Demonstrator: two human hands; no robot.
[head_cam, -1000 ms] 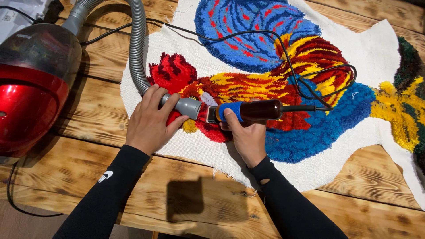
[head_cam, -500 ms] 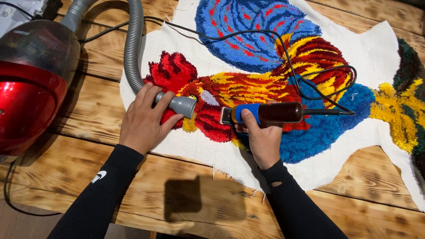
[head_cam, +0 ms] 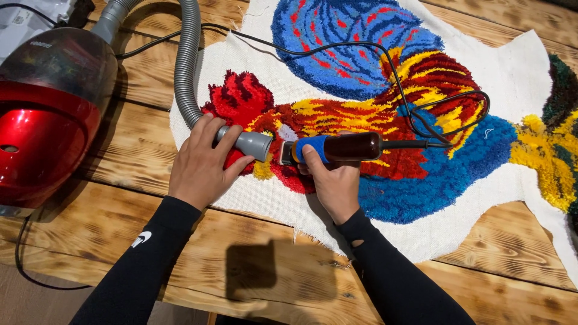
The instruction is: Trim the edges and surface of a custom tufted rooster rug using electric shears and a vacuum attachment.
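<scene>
Grey hose nozzle [head_cam: 250,143] gripped by left hand [head_cam: 201,164], one trimmer [head_cam: 337,148] clasped by right hand [head_cam: 335,183], on one rug [head_cam: 385,90].

The single head-worn camera looks steeply down, close over the scorched-grain wooden plank table [head_cam: 84,198], near edge at bottom.

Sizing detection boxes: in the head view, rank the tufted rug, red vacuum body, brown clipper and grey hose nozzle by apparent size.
1. Tufted rug, by far largest.
2. Red vacuum body; partly cropped, also nearer the frame edge.
3. Brown clipper, in the right hand.
4. Grey hose nozzle, in the left hand; close to the clipper, partly hidden.
</scene>
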